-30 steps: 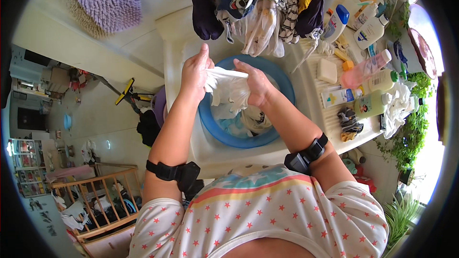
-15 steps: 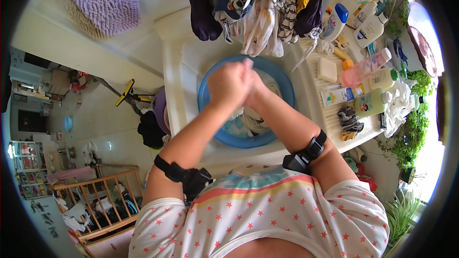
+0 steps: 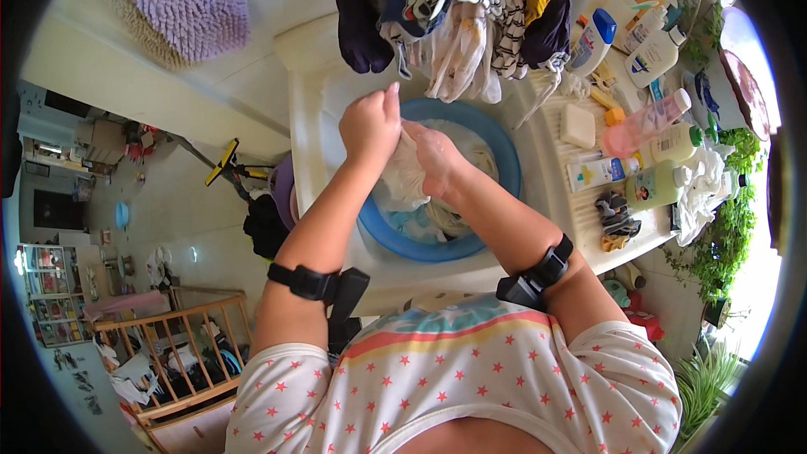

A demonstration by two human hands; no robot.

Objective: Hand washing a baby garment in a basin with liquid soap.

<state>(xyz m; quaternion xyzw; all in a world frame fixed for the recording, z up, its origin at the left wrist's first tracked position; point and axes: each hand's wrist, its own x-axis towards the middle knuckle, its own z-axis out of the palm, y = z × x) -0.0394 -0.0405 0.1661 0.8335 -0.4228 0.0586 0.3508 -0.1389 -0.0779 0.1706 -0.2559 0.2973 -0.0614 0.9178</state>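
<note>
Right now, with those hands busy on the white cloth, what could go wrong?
The white cloth, between the left hand and right hand, could slip and drop into the blue basin below. The heap of clothes has ends dangling just beyond the hands, so they might get brushed. The ledge on the right is crowded; a stray movement that way could knock the soap bar or pink bottle.

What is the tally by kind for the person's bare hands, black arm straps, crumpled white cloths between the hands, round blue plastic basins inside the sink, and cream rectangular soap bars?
Bare left hand and bare right hand: 2
Black arm straps: 2
Crumpled white cloth: 1
Round blue plastic basin: 1
Cream rectangular soap bar: 1
Total: 7
</note>
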